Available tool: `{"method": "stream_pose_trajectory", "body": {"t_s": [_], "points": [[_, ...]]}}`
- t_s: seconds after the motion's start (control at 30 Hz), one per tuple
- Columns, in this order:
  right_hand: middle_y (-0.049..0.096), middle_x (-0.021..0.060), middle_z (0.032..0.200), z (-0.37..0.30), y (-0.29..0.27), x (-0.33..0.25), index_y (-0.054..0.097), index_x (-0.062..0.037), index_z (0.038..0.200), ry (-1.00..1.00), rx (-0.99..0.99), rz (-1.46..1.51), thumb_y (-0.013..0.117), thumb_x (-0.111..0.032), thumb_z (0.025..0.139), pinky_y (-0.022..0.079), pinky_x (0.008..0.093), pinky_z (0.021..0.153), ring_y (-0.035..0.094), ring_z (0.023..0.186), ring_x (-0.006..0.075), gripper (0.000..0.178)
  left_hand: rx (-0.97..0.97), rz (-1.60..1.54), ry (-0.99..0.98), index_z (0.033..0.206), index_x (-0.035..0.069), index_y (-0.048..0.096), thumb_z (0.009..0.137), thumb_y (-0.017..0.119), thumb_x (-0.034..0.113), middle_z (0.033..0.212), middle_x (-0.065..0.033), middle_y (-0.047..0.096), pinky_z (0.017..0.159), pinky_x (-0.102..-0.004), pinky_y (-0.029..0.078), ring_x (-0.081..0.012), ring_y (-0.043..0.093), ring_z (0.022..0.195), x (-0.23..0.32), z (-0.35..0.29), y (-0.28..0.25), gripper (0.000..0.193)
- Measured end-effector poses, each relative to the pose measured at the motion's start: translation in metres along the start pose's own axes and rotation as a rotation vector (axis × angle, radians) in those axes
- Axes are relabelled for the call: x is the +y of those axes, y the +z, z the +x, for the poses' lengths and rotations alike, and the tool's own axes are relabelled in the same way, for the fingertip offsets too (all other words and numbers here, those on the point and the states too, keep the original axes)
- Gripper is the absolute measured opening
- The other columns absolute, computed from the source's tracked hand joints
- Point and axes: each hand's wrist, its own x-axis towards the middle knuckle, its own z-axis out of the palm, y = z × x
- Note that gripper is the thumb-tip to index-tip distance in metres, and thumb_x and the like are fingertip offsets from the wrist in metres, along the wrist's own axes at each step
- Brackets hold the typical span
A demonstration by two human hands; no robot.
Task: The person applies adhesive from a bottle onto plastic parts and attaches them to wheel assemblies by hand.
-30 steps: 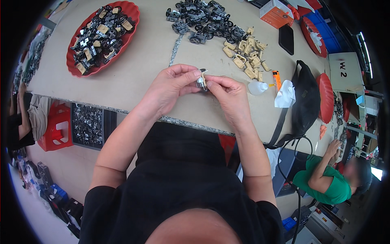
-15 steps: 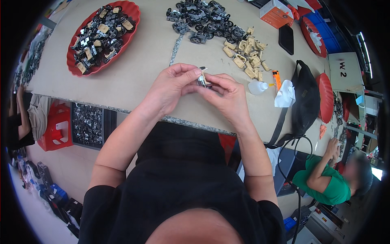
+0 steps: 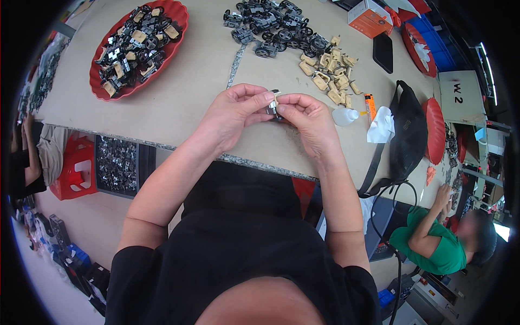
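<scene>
Between my two hands is a small toy vehicle chassis, dark with a silvery part and a bit of tan showing. My left hand pinches it with thumb and fingers from the left. From the right, the thumb and fingertips of my right hand close on the same piece. My fingers cover much of it. Beyond my hands lie a heap of black and grey wheeled chassis and a pile of tan plastic parts. At the far left, a red scalloped tray holds chassis with tan parts on them.
To the right stand a small white squeeze bottle, an orange packet, crumpled white tissue and a black waist bag. A black phone and orange box lie farther back. A co-worker in green sits at right.
My right hand has shifted slightly right and turned, its fingers now more curled at the piece. My left hand stays almost in place, still pinching the chassis.
</scene>
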Motion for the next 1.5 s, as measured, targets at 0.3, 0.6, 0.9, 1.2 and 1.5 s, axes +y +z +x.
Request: {"method": "stream_pose_trajectory", "body": {"t_s": [0.3, 0.6, 0.9, 1.2, 1.5], "points": [[0.062, 0.0096, 0.083, 0.005, -0.005, 0.0, 0.059, 0.0042, 0.091, 0.115, -0.005, 0.079, 0.06, -0.003, 0.076, 0.049, 0.0254, 0.07, 0.059, 0.075, 0.0134, 0.016, -0.01, -0.031, -0.003, 0.095, 0.0, 0.053, 0.081, 0.058, 0.015, 0.086, -0.0064, 0.058, 0.075, -0.0259, 0.048, -0.0127, 0.057, 0.079, 0.0, 0.001, -0.002, 0.021], [0.063, 0.01, 0.085, 0.0, -0.002, 0.003, 0.062, 0.0034, 0.09, 0.045, 0.02, 0.081, 0.06, -0.003, 0.077, 0.049, 0.0257, 0.071, 0.059, 0.076, 0.0135, 0.015, 0.001, 0.006, -0.019, 0.096, 0.0, 0.053, 0.081, 0.059, 0.017, 0.087, -0.0059, 0.058, 0.073, -0.0245, 0.048, -0.0123, 0.056, 0.079, 0.002, 0.001, -0.001, 0.022], [0.062, 0.0102, 0.086, -0.004, 0.0, 0.003, 0.061, 0.0047, 0.092, -0.011, 0.024, -0.025, 0.062, -0.003, 0.076, 0.048, 0.0218, 0.071, 0.058, 0.077, 0.0122, 0.018, -0.013, -0.004, -0.03, 0.095, 0.001, 0.054, 0.081, 0.059, 0.016, 0.086, -0.0056, 0.058, 0.072, -0.0246, 0.048, -0.0126, 0.056, 0.078, 0.003, 0.0, -0.002, 0.021], [0.059, 0.0092, 0.088, -0.01, 0.006, 0.01, 0.062, 0.0017, 0.095, -0.446, 0.087, -0.687, 0.067, -0.004, 0.068, 0.047, 0.0232, 0.069, 0.058, 0.081, 0.0143, 0.029, -0.087, -0.015, 0.012, 0.1, 0.0, 0.051, 0.082, 0.056, 0.012, 0.093, -0.0088, 0.055, 0.073, -0.0259, 0.048, -0.0146, 0.056, 0.08, 0.0, 0.001, -0.008, 0.022], [0.06, 0.0081, 0.089, -0.014, -0.01, -0.004, 0.063, -0.0008, 0.093, -0.35, -0.142, -0.541, 0.066, -0.004, 0.066, 0.046, 0.0243, 0.073, 0.058, 0.081, 0.014, 0.027, -0.367, 1.357, 0.942, 0.092, 0.007, 0.055, 0.062, 0.068, 0.009, 0.086, -0.0057, 0.055, 0.072, -0.0322, 0.045, -0.0216, 0.055, 0.081, 0.037, 0.002, -0.008, 0.033]]}}
